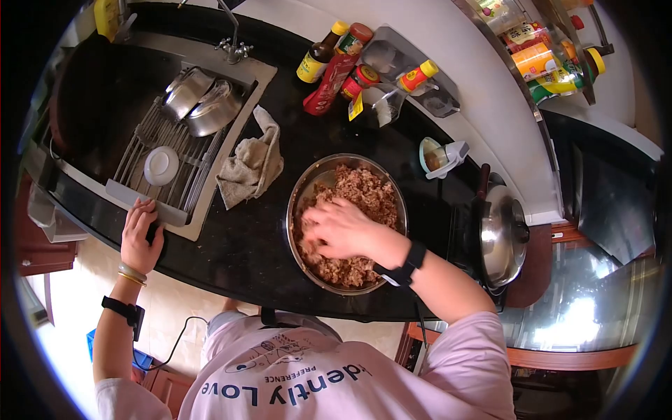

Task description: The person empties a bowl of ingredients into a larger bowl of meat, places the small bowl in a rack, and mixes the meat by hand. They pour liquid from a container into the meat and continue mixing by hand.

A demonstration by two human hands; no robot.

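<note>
A wide metal bowl (290,241) on the black countertop (231,262) holds ground meat (364,192). My right hand (337,227) is in the bowl, its fingers curled and sunk partly into the meat at the left side; the fingertips and whatever they hold are hidden. On the near edge of the sink rests my left hand (141,236), fingers spread over the rim beside the drying rack (192,164), with nothing in it.
A crumpled cloth (250,164) lies between sink and bowl. Behind stand sauce bottles (318,59) and a salt jar (383,103). At the right are a small white-handled container (444,157) and a lidded pan (502,234). Metal pots (212,112) sit on the rack.
</note>
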